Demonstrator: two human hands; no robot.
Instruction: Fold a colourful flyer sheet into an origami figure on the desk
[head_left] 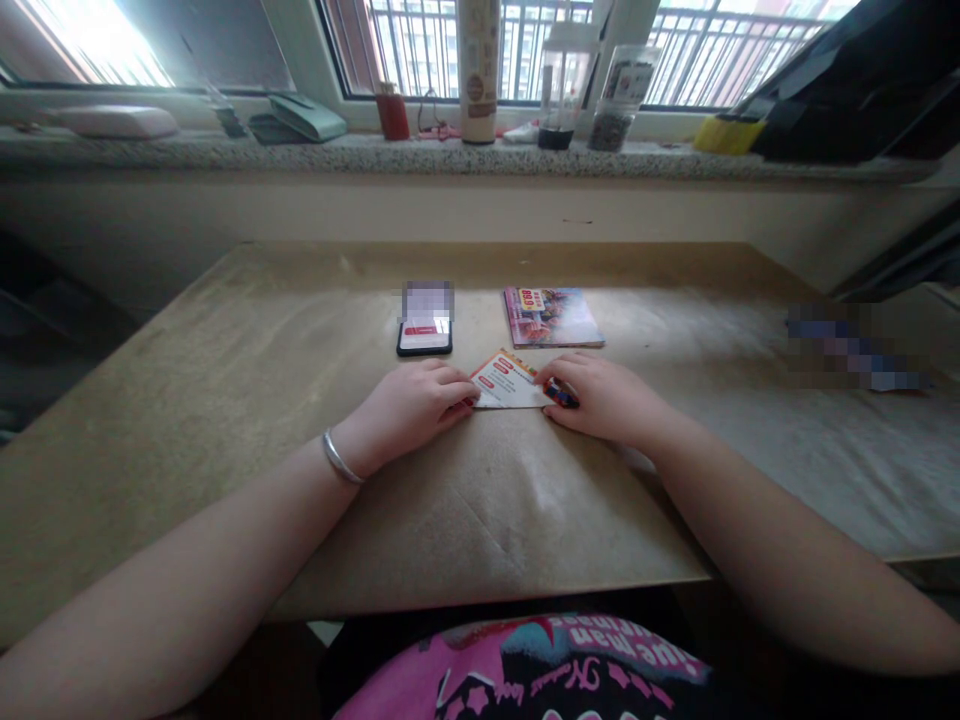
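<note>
A small printed paper (pixel 510 380), white with red labels and an orange upper edge, lies between my hands. It looks folded, with slanting sides and a straight front edge. My left hand (pixel 420 402), with a silver bangle (pixel 341 458) at the wrist, has its fingers closed on the paper's left corner. My right hand (pixel 596 395) pinches the right corner, where a dark, colourful patch (pixel 561 392) shows between thumb and fingers. My fingers hide both corners.
Beyond the paper lie a phone (pixel 424 335) and a colourful booklet (pixel 555 318). A blurred flat item (pixel 855 350) rests at the right of the table (pixel 225 400). Bottles, including a tall beige one (pixel 478 75), line the stone windowsill (pixel 300 157).
</note>
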